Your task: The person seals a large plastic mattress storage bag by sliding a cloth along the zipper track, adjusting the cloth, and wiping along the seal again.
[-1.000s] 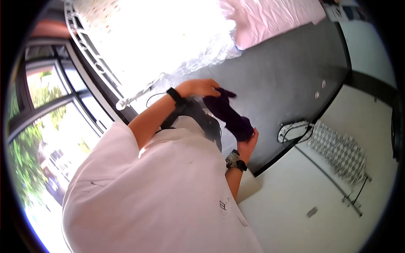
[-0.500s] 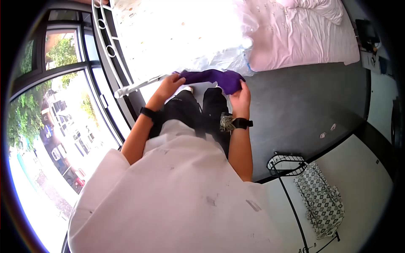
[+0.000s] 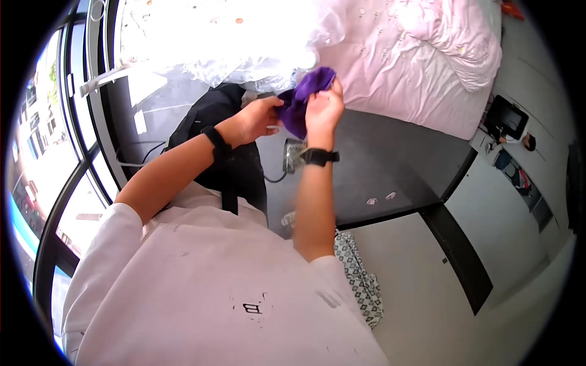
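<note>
A purple cloth (image 3: 299,100), partly bunched, hangs between my two hands in front of the bed. My left hand (image 3: 255,119) pinches its left end between thumb and fingers. On the other side, my right hand (image 3: 325,111) grips the cloth, with its upper edge showing above the fingertips. Both wrists wear a black band, and a small clear-cased device (image 3: 293,155) sits by the right one.
A pink bedspread (image 3: 397,73) covers one bed part, and clear plastic (image 3: 244,67) lies over the pale bedding beside it. Two small pale items (image 3: 381,199) lie on the grey floor. A patterned fabric (image 3: 360,277) hangs below. Windows (image 3: 46,134) stand at left.
My view and body have turned to the right. My hands have come closer together, and the purple cloth, stretched out before, is now bunched between them.
</note>
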A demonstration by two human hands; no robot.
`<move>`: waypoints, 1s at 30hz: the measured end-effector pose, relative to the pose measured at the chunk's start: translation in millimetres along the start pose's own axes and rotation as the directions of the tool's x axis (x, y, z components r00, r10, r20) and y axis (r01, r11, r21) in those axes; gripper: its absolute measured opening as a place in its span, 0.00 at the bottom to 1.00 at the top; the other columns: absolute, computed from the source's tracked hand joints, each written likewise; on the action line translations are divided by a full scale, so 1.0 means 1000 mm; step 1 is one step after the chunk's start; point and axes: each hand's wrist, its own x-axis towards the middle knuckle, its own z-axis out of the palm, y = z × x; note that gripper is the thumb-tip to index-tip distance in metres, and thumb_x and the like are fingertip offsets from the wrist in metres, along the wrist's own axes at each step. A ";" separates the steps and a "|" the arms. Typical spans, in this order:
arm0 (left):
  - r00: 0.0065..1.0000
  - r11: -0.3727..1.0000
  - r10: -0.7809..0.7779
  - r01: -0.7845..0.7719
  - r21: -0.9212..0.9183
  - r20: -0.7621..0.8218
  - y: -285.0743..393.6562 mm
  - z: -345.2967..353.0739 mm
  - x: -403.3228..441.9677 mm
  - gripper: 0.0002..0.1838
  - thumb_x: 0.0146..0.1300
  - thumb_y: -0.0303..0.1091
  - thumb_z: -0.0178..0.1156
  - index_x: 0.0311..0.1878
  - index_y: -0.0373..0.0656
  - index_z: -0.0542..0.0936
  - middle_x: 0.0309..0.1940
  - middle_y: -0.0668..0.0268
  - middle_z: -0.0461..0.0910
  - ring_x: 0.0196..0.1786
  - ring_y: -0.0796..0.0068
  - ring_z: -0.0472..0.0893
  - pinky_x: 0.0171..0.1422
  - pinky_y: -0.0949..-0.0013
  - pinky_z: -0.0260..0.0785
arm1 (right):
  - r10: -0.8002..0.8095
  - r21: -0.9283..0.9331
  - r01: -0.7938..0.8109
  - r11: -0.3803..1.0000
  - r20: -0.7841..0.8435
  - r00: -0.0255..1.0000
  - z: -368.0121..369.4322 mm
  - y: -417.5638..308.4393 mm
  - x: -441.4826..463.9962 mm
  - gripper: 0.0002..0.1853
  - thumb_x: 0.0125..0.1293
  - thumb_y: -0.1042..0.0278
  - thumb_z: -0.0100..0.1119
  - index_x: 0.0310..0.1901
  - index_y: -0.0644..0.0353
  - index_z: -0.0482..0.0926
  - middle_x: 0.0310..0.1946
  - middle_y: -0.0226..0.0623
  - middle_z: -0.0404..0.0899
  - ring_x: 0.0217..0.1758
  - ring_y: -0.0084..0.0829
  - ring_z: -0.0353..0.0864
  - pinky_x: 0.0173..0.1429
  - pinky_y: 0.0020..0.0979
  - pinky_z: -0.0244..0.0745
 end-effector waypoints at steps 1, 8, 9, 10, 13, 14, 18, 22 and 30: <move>0.996 0.996 0.092 -0.092 -0.006 -0.011 0.004 -0.001 0.003 0.08 0.63 0.41 0.51 0.40 0.50 0.73 0.34 0.71 0.75 0.39 0.78 0.75 0.45 0.70 0.63 | 0.005 -0.037 -0.004 0.999 0.024 1.000 0.003 0.003 0.016 0.27 0.44 0.79 0.43 0.52 0.67 0.70 0.43 0.39 0.75 0.45 0.36 0.77 0.49 0.35 0.74; 0.880 0.807 0.475 -0.436 0.399 0.001 0.044 -0.004 0.055 0.11 0.61 0.31 0.55 0.46 0.41 0.70 0.32 0.68 0.74 0.35 0.81 0.73 0.37 0.74 0.65 | 0.154 -0.172 -0.176 0.969 -0.136 0.979 -0.001 0.042 0.101 0.27 0.46 0.88 0.40 0.52 0.67 0.71 0.39 0.37 0.75 0.40 0.29 0.77 0.39 0.27 0.75; 0.849 0.731 0.529 -0.455 0.509 -0.001 0.041 -0.007 0.074 0.12 0.60 0.30 0.54 0.46 0.39 0.69 0.29 0.66 0.73 0.33 0.80 0.72 0.35 0.74 0.65 | 0.162 -0.233 -0.192 0.953 -0.140 0.977 -0.015 0.046 0.112 0.26 0.45 0.88 0.43 0.51 0.64 0.73 0.40 0.38 0.74 0.43 0.32 0.75 0.45 0.33 0.74; 0.924 0.760 0.383 -0.317 0.568 0.003 0.051 0.000 0.071 0.13 0.58 0.29 0.54 0.47 0.39 0.70 0.29 0.66 0.73 0.32 0.80 0.72 0.35 0.73 0.66 | 0.177 -0.283 -0.210 0.936 -0.139 0.974 -0.016 0.043 0.116 0.26 0.46 0.89 0.43 0.51 0.64 0.73 0.39 0.38 0.75 0.41 0.31 0.75 0.41 0.30 0.74; 0.883 0.563 0.413 -0.441 0.699 0.223 0.031 0.025 0.097 0.17 0.56 0.32 0.51 0.49 0.36 0.73 0.40 0.54 0.78 0.43 0.63 0.77 0.48 0.63 0.69 | 0.099 -0.325 -0.132 0.937 -0.116 0.988 -0.018 0.028 0.122 0.30 0.48 0.89 0.41 0.57 0.65 0.64 0.45 0.42 0.72 0.47 0.34 0.74 0.51 0.33 0.73; 0.898 0.628 0.344 -0.438 0.643 0.276 0.029 0.035 0.097 0.17 0.57 0.33 0.51 0.48 0.35 0.73 0.40 0.55 0.78 0.43 0.64 0.77 0.48 0.63 0.68 | 0.075 -0.343 -0.125 0.931 -0.154 0.985 -0.018 0.016 0.119 0.31 0.49 0.89 0.41 0.60 0.64 0.62 0.48 0.45 0.70 0.50 0.35 0.72 0.54 0.35 0.72; 0.941 0.759 0.187 -0.321 0.566 0.283 0.028 0.056 0.098 0.18 0.57 0.36 0.51 0.48 0.35 0.74 0.41 0.55 0.78 0.44 0.63 0.77 0.50 0.63 0.67 | 0.201 -0.169 -0.279 0.945 -0.371 0.907 -0.096 -0.016 0.119 0.30 0.49 0.80 0.42 0.60 0.63 0.63 0.51 0.46 0.70 0.55 0.40 0.71 0.59 0.39 0.69; 0.934 0.646 0.292 -0.350 0.678 0.204 0.037 0.043 0.096 0.18 0.58 0.39 0.52 0.46 0.36 0.75 0.42 0.54 0.79 0.44 0.61 0.78 0.49 0.61 0.68 | 0.373 -0.001 -0.400 0.916 -0.361 0.855 -0.059 -0.020 0.102 0.14 0.62 0.66 0.43 0.42 0.65 0.74 0.42 0.35 0.77 0.45 0.31 0.77 0.54 0.36 0.71; 0.618 0.708 0.629 -0.203 0.676 -0.473 0.021 0.019 0.123 0.17 0.54 0.41 0.55 0.40 0.37 0.77 0.37 0.47 0.80 0.43 0.48 0.79 0.49 0.53 0.70 | 0.487 -0.327 -0.556 0.764 -0.274 0.829 -0.087 0.039 0.153 0.18 0.66 0.59 0.48 0.49 0.65 0.71 0.48 0.40 0.75 0.49 0.34 0.77 0.54 0.37 0.74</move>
